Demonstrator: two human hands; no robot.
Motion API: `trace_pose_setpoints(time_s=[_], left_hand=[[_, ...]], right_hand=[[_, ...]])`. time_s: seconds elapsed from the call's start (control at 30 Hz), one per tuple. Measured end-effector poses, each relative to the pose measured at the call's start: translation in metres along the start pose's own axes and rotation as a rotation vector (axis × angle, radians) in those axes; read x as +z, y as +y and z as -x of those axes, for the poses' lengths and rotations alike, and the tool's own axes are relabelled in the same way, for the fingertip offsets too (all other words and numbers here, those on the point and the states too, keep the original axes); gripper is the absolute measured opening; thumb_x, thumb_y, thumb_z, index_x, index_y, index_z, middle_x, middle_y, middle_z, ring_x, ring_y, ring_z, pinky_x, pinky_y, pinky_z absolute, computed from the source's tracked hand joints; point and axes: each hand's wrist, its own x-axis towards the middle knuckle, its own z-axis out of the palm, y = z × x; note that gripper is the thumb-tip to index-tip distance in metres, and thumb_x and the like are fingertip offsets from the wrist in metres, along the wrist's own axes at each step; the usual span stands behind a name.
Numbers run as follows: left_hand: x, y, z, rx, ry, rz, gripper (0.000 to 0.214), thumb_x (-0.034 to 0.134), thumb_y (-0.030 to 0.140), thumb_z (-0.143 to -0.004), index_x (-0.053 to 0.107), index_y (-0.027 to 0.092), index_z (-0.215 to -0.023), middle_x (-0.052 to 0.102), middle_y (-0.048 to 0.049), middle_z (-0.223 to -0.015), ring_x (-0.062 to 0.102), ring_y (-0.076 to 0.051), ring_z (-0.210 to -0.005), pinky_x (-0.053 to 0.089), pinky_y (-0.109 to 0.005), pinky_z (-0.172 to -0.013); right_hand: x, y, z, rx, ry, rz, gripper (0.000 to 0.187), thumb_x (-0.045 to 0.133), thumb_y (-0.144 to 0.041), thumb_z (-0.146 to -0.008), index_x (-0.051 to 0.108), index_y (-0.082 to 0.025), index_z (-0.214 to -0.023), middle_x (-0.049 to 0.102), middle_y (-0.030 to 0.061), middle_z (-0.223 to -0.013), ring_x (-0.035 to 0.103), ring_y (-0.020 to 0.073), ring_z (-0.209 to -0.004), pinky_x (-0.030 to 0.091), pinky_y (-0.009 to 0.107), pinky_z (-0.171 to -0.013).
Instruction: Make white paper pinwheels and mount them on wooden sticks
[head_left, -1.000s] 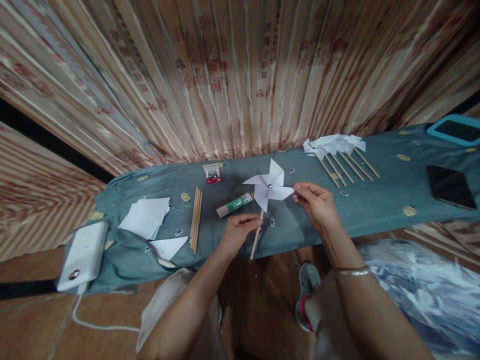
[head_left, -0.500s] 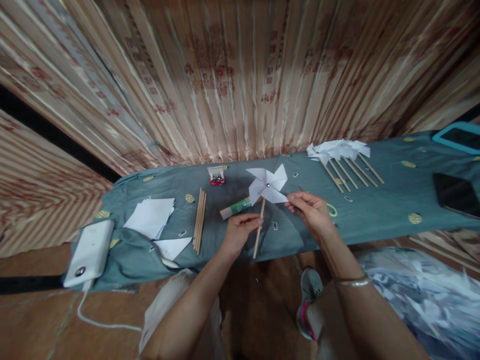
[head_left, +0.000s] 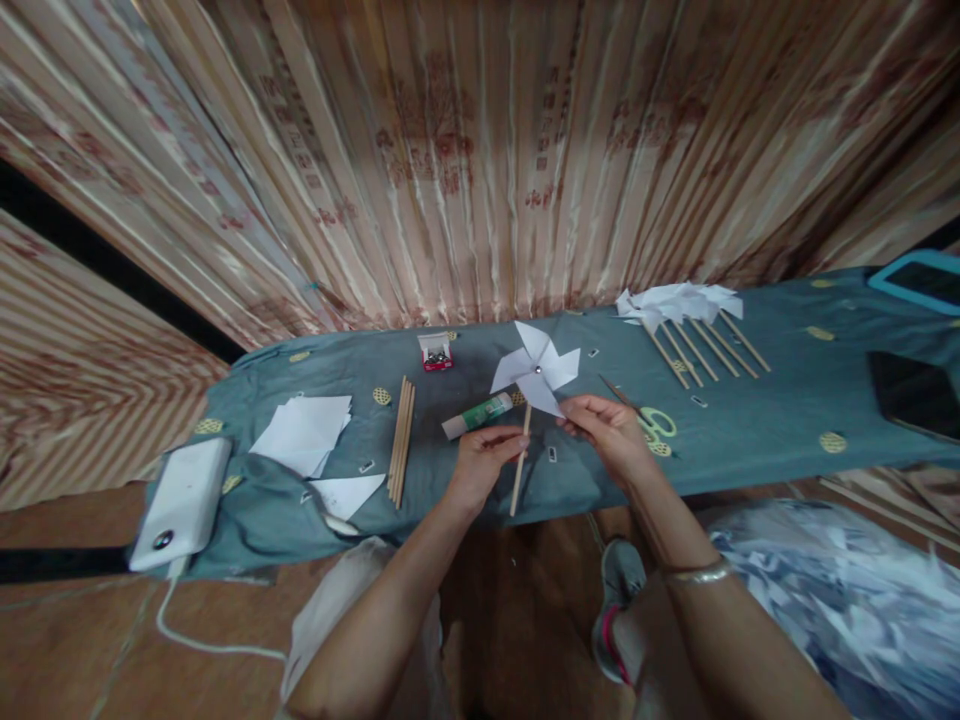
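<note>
A white paper pinwheel (head_left: 536, 370) on a wooden stick (head_left: 520, 470) is held up over the blue-grey cloth-covered bench (head_left: 750, 420). My left hand (head_left: 480, 465) is closed around the stick just below the wheel. My right hand (head_left: 607, 435) pinches the lower right blade of the pinwheel with its fingertips. A metal pin shows at the wheel's centre.
A glue stick (head_left: 477, 415) lies behind the hands. To the left are several bare sticks (head_left: 397, 438), white paper squares (head_left: 302, 432), a white power bank (head_left: 180, 503) and a red pin box (head_left: 435, 352). Finished pinwheels (head_left: 686, 315), scissors (head_left: 651, 422), a phone (head_left: 911, 395) and a tablet (head_left: 919, 280) lie right.
The pinwheel's blades have turned. My right hand has moved left and down along the wheel's edge to the lower right blade. The left hand stays on the stick.
</note>
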Motion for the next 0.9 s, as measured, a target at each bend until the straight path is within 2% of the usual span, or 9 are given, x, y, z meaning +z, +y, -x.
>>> trace_pose_setpoints(time_s=[0.47,0.63,0.9], left_hand=[[0.005,0.003,-0.001,0.003,0.02,0.08,0.028,0.087,0.033,-0.05,0.076,0.016,-0.071,0.071,-0.0019,-0.066,0.06,-0.013,-0.061,0.049,-0.027,-0.069],[0.008,0.005,-0.005,0.039,0.042,0.156,0.026,0.086,0.032,-0.051,0.076,0.017,-0.07,0.072,-0.0023,-0.069,0.061,-0.013,-0.064,0.047,-0.028,-0.07],[0.01,0.007,-0.007,0.044,0.037,0.228,0.024,0.085,0.029,-0.05,0.077,0.017,-0.069,0.07,-0.0012,-0.066,0.054,-0.01,-0.058,0.041,-0.024,-0.061]], right_hand=[[0.012,0.0,0.015,0.0,-0.084,0.034,0.037,0.081,-0.054,-0.054,0.072,-0.02,-0.065,0.07,0.0013,-0.063,0.058,0.0121,-0.057,0.046,0.025,-0.058],[0.021,0.011,0.03,-0.025,-0.161,0.127,0.036,0.08,-0.052,-0.058,0.07,-0.019,-0.067,0.069,0.0013,-0.065,0.059,0.0133,-0.061,0.047,0.026,-0.06],[0.028,0.023,0.04,-0.03,-0.183,0.177,0.031,0.079,-0.045,-0.062,0.067,-0.017,-0.067,0.063,-0.0008,-0.06,0.054,0.0116,-0.056,0.045,0.025,-0.057]])
